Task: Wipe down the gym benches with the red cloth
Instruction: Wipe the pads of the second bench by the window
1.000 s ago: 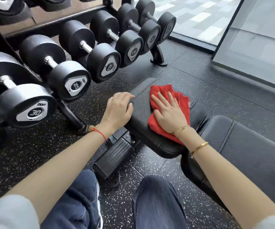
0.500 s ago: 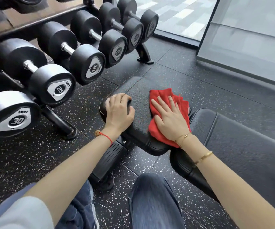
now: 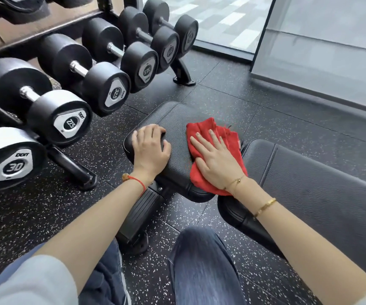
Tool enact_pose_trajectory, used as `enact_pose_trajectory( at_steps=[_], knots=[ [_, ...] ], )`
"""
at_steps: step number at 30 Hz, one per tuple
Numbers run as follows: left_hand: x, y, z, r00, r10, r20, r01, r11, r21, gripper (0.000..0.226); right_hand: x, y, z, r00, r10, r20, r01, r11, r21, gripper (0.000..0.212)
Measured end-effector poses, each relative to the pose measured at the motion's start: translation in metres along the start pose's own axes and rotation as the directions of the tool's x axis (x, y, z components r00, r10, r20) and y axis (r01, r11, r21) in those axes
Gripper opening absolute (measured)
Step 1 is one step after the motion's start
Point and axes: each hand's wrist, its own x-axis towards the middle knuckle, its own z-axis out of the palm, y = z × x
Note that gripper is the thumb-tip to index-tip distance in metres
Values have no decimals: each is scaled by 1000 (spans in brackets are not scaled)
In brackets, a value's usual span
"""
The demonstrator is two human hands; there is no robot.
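Note:
A black padded gym bench stands in front of me, with a seat pad (image 3: pixel 175 119) on the left and a longer back pad (image 3: pixel 314 183) running to the right. The red cloth (image 3: pixel 210 130) lies bunched on the right part of the seat pad, near the gap between the two pads. My right hand (image 3: pixel 216 159) lies flat on the cloth with fingers spread, pressing it onto the pad. My left hand (image 3: pixel 150 148) rests on the seat pad's left corner, fingers curled over its edge.
A dumbbell rack (image 3: pixel 72 164) with several black dumbbells (image 3: pixel 59 115) stands close on the left. The bench's black base foot (image 3: pixel 138 216) sits on the speckled rubber floor below the seat pad. A glass wall (image 3: pixel 322 47) runs along the back right. My knees are at the bottom.
The view has swung right, shifting the rack and bench leftward in frame. My right hand and the cloth have slid slightly toward the gap between the pads. The left hand keeps its hold on the corner.

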Motion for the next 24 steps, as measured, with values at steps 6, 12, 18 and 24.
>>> enact_pose_trajectory(
  at_steps=[6, 12, 18, 24],
  knots=[
    [-6, 13, -3, 1000, 20, -4, -20, 998, -66, 28, -69, 14, -7, 996, 86, -3, -85, 989, -121, 63],
    [-12, 57, 9, 990, 129, 65, -117, 981, -156, 34, -84, 52, -14, 955, 291, -63, -297, 949, -107, 58],
    [-24, 96, 26, 969, 211, 129, -192, 971, -146, 37, -50, 64, -23, 910, 412, -53, -415, 907, -74, 57],
    [-25, 99, 29, 958, 252, 134, -239, 965, -107, 39, -120, 48, -14, 959, 277, -58, -282, 952, -122, 59]
  ],
)
